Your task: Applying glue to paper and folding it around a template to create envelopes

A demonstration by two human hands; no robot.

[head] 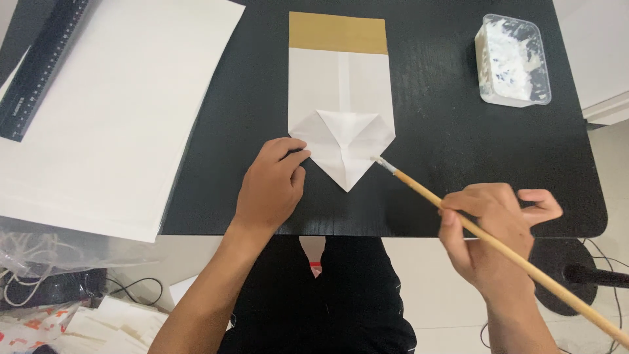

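Head view: right hand (498, 229) grips brush (485, 226), handle end cut off.

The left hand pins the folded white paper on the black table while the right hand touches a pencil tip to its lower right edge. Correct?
Not quite. In the head view the right hand holds a wooden-handled brush, not a pencil. Its bristle tip meets the lower right edge of the folded white paper, which the left hand pins on the black table.

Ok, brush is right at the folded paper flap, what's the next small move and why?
Probably draw the brush tip along the folded point's right edge: the left hand pins the paper bag flat, and the tip sits at that edge.
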